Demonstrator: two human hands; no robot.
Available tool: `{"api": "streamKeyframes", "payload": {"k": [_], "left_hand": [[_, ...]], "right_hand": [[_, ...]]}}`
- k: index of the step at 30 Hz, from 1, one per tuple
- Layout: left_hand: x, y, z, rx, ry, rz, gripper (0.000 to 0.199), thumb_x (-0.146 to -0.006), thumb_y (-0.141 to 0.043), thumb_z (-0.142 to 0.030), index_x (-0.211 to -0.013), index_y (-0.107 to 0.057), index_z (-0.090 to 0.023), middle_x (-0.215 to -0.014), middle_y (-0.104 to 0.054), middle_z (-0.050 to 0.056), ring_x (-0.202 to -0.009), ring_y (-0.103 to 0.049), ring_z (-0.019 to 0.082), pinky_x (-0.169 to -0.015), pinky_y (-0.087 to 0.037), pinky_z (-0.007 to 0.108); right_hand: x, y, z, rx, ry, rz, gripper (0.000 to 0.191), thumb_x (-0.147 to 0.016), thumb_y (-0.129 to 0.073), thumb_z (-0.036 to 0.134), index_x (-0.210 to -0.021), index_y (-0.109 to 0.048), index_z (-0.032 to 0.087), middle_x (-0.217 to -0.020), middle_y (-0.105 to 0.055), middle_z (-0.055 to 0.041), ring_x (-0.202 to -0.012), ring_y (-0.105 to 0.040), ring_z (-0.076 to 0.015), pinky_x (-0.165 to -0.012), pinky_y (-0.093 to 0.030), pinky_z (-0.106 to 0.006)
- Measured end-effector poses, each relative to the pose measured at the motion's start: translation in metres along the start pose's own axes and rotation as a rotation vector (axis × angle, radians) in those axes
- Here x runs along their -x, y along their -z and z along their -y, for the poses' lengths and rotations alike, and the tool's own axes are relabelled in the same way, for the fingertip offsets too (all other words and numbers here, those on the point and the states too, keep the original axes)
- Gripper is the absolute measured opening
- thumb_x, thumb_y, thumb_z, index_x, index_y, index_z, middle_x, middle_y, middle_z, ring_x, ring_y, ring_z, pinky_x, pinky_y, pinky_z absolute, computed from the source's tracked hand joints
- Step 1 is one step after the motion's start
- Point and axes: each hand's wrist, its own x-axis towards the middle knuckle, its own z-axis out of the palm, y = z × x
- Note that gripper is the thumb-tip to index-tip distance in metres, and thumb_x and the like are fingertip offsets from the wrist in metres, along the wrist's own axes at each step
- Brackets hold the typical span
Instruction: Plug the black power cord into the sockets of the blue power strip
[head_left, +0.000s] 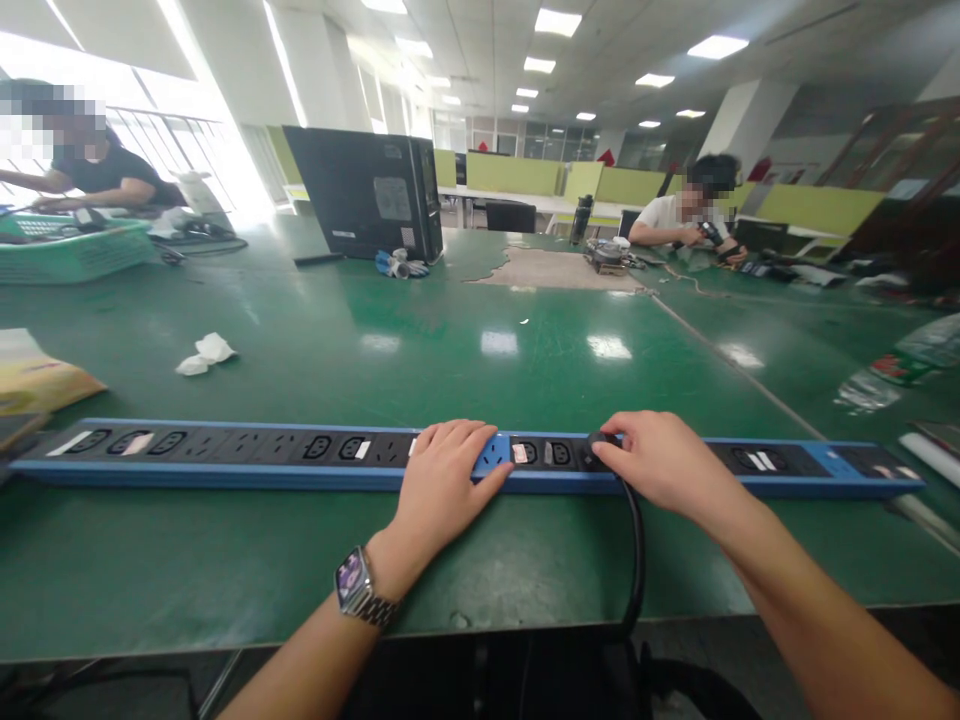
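A long power strip (pixel 247 484), blue-edged with a black face of several sockets, lies across the green table near its front edge. My left hand (pixel 448 475), with a watch on the wrist, rests over the strip's middle beside a blue socket; its thumb is apart from the fingers, which grip the strip's body. To the right, my right hand (pixel 656 462) pinches a black plug (pixel 598 450) at a socket. From the plug a thick black cable (pixel 637 560) runs down over the table's front edge. Whether the plug is fully seated cannot be seen.
White tissue (pixel 208 353) and a yellow packet (pixel 45 375) lie at left, behind the strip. Farther back are a green basket (pixel 82 250), a black computer case (pixel 367 195) and gloves (pixel 401 264). A plastic bottle (pixel 904 362) lies at right. Two people sit across the table.
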Motion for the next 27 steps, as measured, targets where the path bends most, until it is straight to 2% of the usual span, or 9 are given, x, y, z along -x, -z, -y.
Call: {"api": "streamKeyframes", "payload": {"k": [3, 7, 12, 18, 24, 27], "left_hand": [[0.001, -0.001, -0.002, -0.010, -0.016, -0.002, 0.033, -0.090, -0.059, -0.042, -0.116, -0.063, -0.021, -0.121, -0.067, 0.008, -0.114, -0.059, 0.027, -0.102, -0.040, 0.046], [0.000, -0.002, -0.004, -0.029, -0.022, -0.010, 0.032, -0.090, -0.058, -0.041, -0.115, -0.064, -0.021, -0.119, -0.067, 0.007, -0.111, -0.059, 0.027, -0.100, -0.040, 0.046], [0.000, -0.004, -0.003, -0.050, -0.035, -0.020, 0.033, -0.092, -0.055, -0.042, -0.117, -0.063, -0.021, -0.120, -0.067, 0.007, -0.111, -0.058, 0.027, -0.100, -0.039, 0.045], [0.001, -0.005, -0.004, -0.051, -0.025, -0.031, 0.034, -0.092, -0.055, -0.041, -0.118, -0.063, -0.021, -0.120, -0.067, 0.007, -0.111, -0.058, 0.027, -0.100, -0.039, 0.046], [0.001, -0.005, -0.005, -0.044, -0.033, -0.049, 0.032, -0.091, -0.056, -0.040, -0.117, -0.063, -0.023, -0.119, -0.067, 0.007, -0.111, -0.059, 0.027, -0.100, -0.040, 0.045], [0.002, -0.005, -0.004, -0.044, -0.043, -0.040, 0.033, -0.092, -0.055, -0.041, -0.118, -0.063, -0.022, -0.120, -0.067, 0.008, -0.111, -0.059, 0.027, -0.100, -0.040, 0.046]], "right_hand": [[-0.001, -0.001, 0.008, 0.140, 0.008, -0.045, 0.022, -0.078, -0.058, 0.035, -0.077, -0.075, 0.021, -0.065, -0.070, -0.0038, -0.060, -0.063, -0.0195, -0.055, -0.036, -0.030], [0.001, -0.008, 0.012, 0.192, -0.017, -0.061, 0.021, -0.081, -0.057, 0.035, -0.082, -0.073, 0.021, -0.064, -0.069, -0.0046, -0.061, -0.064, -0.0211, -0.055, -0.035, -0.030], [0.003, -0.016, 0.015, 0.176, -0.057, -0.067, 0.019, -0.083, -0.056, 0.034, -0.086, -0.069, 0.020, -0.066, -0.069, -0.0061, -0.065, -0.066, -0.0226, -0.056, -0.035, -0.030], [0.011, -0.026, 0.010, 0.019, -0.155, -0.126, 0.025, -0.089, -0.049, 0.036, -0.088, -0.066, 0.019, -0.070, -0.070, -0.0066, -0.065, -0.066, -0.0219, -0.058, -0.039, -0.029], [0.013, -0.022, 0.011, 0.154, -0.094, -0.146, 0.024, -0.089, -0.051, 0.036, -0.085, -0.068, 0.020, -0.072, -0.072, -0.0087, -0.067, -0.067, -0.0246, -0.058, -0.038, -0.031], [0.015, -0.021, 0.016, 0.192, -0.110, -0.166, 0.023, -0.089, -0.051, 0.036, -0.085, -0.068, 0.021, -0.070, -0.071, -0.0087, -0.065, -0.066, -0.0244, -0.058, -0.038, -0.031]]}}
